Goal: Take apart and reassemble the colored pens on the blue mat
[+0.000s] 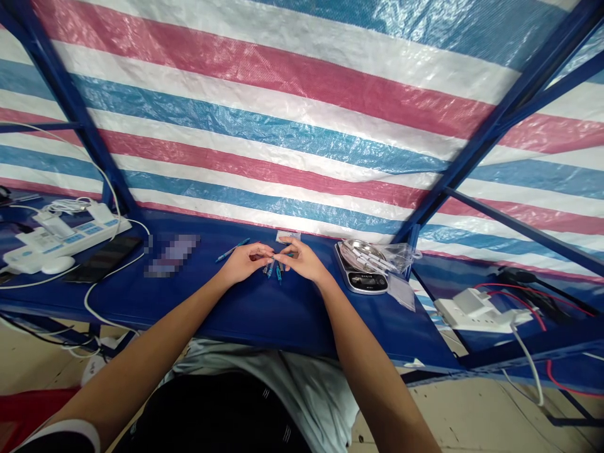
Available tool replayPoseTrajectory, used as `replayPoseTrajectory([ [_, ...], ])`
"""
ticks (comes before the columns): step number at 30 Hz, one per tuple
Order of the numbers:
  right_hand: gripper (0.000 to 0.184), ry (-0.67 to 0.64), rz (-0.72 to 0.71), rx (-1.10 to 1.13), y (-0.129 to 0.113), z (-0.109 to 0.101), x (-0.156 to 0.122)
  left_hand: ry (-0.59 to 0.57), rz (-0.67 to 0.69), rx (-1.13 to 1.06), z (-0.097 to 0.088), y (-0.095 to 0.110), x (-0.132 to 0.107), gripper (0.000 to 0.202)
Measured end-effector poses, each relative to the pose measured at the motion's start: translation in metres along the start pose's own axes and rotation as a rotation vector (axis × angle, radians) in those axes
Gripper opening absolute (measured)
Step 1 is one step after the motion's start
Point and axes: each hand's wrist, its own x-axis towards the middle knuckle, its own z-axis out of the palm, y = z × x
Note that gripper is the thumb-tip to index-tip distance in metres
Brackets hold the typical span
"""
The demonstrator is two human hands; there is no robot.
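Note:
Both hands meet over the middle of the blue table, their fingertips almost touching. My left hand is closed in a pinch, and what sits at its fingertips is too small to name. Likewise pinched, my right hand comes in from the other side toward the same spot. Just below the fingers lie several small blue and clear pieces, partly covered by the hands. A slim blue pen rests left of my left hand. Behind my right hand a small clear packet lies flat.
At the right stands a digital scale with a metal bowl holding white sticks and a plastic bag. Leftward are a dark phone, a power strip and white cables. A striped sheet and blue frame posts close off the back.

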Motion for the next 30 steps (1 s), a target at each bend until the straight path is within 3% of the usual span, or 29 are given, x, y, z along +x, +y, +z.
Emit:
replayPoseTrajectory([
  [6, 0.045, -0.021, 0.021, -0.098, -0.002, -0.001, -0.001, 0.022, -0.009, 0.032, 0.000, 0.002, 0.000, 0.041],
  [12, 0.043, -0.092, 0.031, -0.017, 0.000, 0.000, -0.001, 0.074, -0.018, 0.053, -0.001, 0.002, -0.001, 0.039],
  [15, 0.045, -0.065, 0.073, -0.049, 0.003, 0.000, 0.000, 0.059, -0.005, 0.055, -0.001, 0.002, -0.001, 0.038],
  [19, 0.047, -0.035, 0.008, 0.043, 0.003, -0.001, 0.000, 0.090, 0.013, 0.123, -0.002, 0.001, 0.000, 0.035],
  [26, 0.056, 0.015, 0.125, -0.121, -0.001, 0.001, -0.001, 0.107, 0.122, 0.333, -0.001, 0.004, -0.002, 0.026],
  [30, 0.044, 0.122, 0.110, -0.108, 0.007, -0.004, 0.003, 0.277, 0.090, 0.419, -0.014, 0.000, -0.001, 0.025],
])
